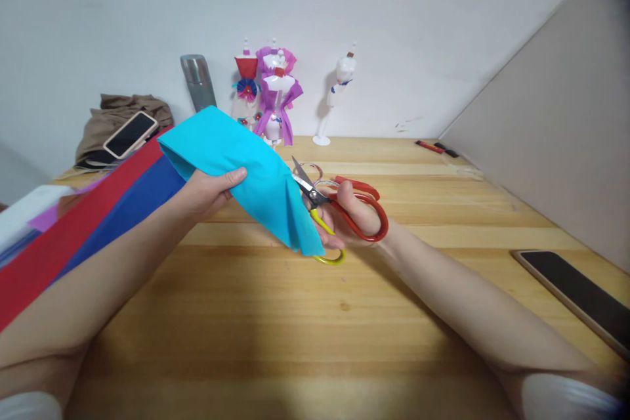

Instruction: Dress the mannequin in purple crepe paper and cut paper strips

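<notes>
My left hand (211,191) pinches a folded piece of turquoise fabric or paper (246,170), thumb on top and fingers underneath. The sheet hangs above the table and slopes down to the right, with creases near its lower right end. My right hand (357,210) is closed on a pair of scissors (315,193) with one red and one yellow handle loop. Its blades are parted, pointing up and left at the right edge of the turquoise sheet. One blade lies against that edge; whether it has cut in, I cannot tell.
Small mannequins (279,88) in coloured wraps and a barer one (346,69) stand by the wall, beside a grey flask (197,82). Red (88,216) and blue (125,216) sheets lie left. Phones rest on brown cloth (105,121) and at right (575,292). Pens (436,147) lie behind.
</notes>
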`<control>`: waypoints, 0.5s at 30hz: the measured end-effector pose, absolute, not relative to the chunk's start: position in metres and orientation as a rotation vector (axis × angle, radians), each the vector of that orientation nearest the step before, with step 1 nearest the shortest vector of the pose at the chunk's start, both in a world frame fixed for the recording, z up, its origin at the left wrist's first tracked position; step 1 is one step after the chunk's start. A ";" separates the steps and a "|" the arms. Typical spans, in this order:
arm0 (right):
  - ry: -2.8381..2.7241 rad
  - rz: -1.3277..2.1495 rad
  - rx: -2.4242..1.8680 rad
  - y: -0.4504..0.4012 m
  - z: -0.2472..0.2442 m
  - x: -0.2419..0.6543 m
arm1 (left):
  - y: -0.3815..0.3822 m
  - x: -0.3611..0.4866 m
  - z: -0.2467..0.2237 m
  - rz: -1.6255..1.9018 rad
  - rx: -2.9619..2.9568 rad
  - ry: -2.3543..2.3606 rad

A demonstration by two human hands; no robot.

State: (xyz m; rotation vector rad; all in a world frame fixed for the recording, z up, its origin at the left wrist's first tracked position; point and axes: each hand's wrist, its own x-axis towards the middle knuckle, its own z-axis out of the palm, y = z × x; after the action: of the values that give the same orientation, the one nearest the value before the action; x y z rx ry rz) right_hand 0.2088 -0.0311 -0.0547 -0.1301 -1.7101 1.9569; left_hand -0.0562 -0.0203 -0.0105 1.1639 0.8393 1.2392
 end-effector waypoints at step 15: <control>-1.694 1.931 -0.107 -0.033 -0.052 0.203 | -0.022 -0.055 -0.016 1.216 1.157 0.841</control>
State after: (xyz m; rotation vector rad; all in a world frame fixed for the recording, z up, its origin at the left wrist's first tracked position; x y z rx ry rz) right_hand 0.2031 -0.0325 -0.0517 -0.1070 -1.6940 1.9311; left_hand -0.0546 -0.0225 -0.0155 1.1568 0.8414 1.2161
